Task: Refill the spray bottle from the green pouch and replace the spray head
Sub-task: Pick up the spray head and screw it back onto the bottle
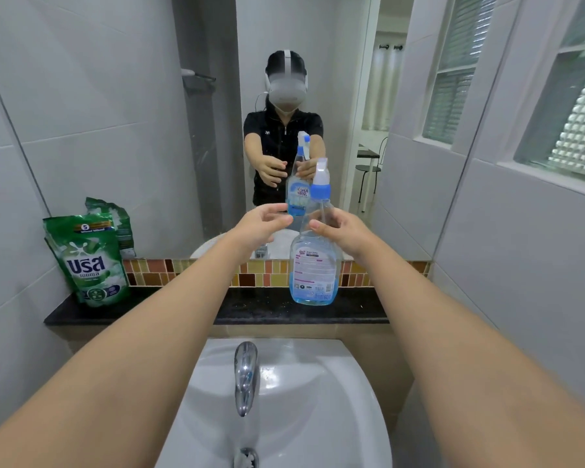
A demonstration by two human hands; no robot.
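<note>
A bathroom ledge, both your arms out toward the spray bottle: it stands upright on the dark ledge behind the sink, right of centre, its back to the mirror. The spray head sits on the neck, blue collar in place. Judging from that, the refill has either not begun or is already over; the frame alone can't settle which.

Your left hand hangs just beside the bottle's neck, fingers spread wide, gripping nothing. Your right hand is at the neck from the other side, thumb against the clear plastic. The fingers go round behind, so whether they close on the bottle or only rest there can't be told from this angle.

Contents: the bottle holds blue liquid in roughly its lower part, w/ the upper body and neck looking clear. It is far from brim-full, which leans toward the start of the job, i.e. the head is yet to come off.

The green pouch stands at the far left end of the ledge, well apart from the bottle and untouched. Its top looks crumpled; whether it is cut open is hard to say, and how much is inside can't be seen. The tap juts over the sink basin.
</note>
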